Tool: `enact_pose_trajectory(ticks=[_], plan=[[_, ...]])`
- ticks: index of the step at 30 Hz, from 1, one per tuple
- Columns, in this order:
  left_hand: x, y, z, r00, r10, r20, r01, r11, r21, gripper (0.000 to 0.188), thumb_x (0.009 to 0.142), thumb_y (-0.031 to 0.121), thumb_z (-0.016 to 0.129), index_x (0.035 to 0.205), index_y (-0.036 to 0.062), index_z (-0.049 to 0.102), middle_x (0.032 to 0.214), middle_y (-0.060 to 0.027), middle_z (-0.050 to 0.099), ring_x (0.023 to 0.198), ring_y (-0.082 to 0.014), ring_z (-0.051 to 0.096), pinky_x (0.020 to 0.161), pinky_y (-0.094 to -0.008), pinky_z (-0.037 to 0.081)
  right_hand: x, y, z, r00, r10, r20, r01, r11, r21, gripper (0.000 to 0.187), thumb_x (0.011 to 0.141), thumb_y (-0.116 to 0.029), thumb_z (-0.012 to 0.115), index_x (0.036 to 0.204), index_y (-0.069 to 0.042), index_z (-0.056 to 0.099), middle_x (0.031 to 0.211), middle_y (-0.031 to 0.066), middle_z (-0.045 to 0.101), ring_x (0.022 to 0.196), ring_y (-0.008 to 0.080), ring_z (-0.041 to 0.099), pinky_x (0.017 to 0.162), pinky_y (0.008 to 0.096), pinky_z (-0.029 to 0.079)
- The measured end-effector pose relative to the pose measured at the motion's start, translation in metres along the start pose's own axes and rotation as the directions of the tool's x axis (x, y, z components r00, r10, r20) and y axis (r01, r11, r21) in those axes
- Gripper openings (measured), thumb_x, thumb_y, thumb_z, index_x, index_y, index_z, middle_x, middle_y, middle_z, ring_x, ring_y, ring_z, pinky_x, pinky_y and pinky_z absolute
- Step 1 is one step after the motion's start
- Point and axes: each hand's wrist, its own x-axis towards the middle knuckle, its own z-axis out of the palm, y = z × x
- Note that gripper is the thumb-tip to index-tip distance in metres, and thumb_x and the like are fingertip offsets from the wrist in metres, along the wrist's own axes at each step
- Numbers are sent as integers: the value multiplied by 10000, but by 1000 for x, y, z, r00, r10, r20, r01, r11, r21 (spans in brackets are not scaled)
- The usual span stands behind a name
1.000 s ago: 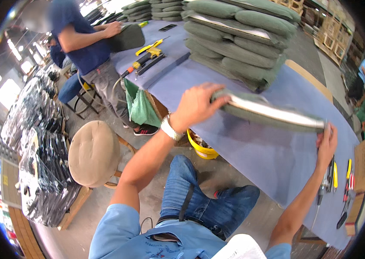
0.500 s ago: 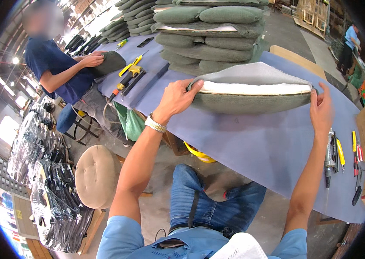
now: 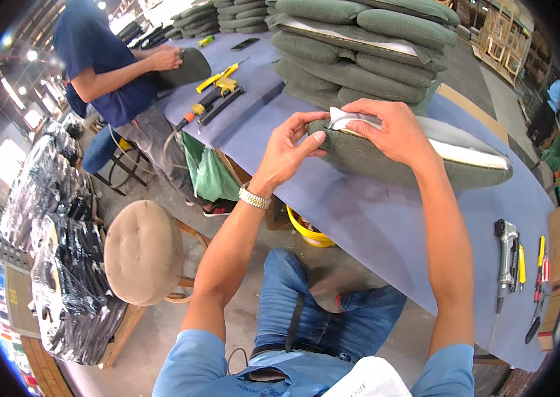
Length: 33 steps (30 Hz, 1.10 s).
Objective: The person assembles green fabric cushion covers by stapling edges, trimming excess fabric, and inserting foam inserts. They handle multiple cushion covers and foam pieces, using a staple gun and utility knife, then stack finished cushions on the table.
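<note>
A green fabric seat cushion rests tilted on the blue-grey covered table, its open edge showing white padding and a thin board. My left hand holds the cushion's left end, thumb on the near side and fingers curled at the corner. My right hand pinches the white lining and fabric edge close to that same corner. Part of the opening is hidden behind my right hand. Beyond the cushion rises a stack of similar green cushions.
On the table's right lie an air tool, a yellow-handled tool and red-handled pliers. A yellow staple gun lies at the left near a co-worker holding another cushion. A round tan stool stands at my left.
My right hand has moved from the cushion's right end across to its left corner. The cushion's right end has dropped, and my view has shifted slightly.
</note>
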Motion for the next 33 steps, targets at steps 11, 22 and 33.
enact_pose_trajectory(ticks=[11, 22, 33], plan=[[-6, 9, -19, 997, -7, 77, -25, 918, 395, 346, 974, 167, 739, 1264, 3, 646, 1194, -104, 707, 1052, -167, 670, 838, -313, 621, 22, -12, -4, 950, -143, 277, 188, 972, -143, 270, 909, -277, 748, 1070, -61, 763, 936, 181, 748, 873, 399, 698, 771, 445, 539], [-14, 10, -27, 992, 30, 126, -90, 856, 508, 295, 942, 128, 770, 1212, 36, 694, 1162, -53, 733, 1018, -115, 664, 868, -294, 558, 29, -12, 10, 913, -253, 319, 312, 939, -147, 208, 875, -247, 735, 953, -56, 755, 810, 181, 715, 788, 409, 683, 724, 495, 523], [-57, -7, -10, 999, -2, -43, 19, 923, 384, 255, 960, 90, 752, 1154, -40, 650, 1180, -110, 702, 1095, -147, 631, 865, -286, 555, 7, -21, 44, 962, -164, 218, 215, 949, -232, 214, 863, -278, 743, 983, -102, 765, 827, 160, 741, 824, 384, 717, 758, 500, 564]])
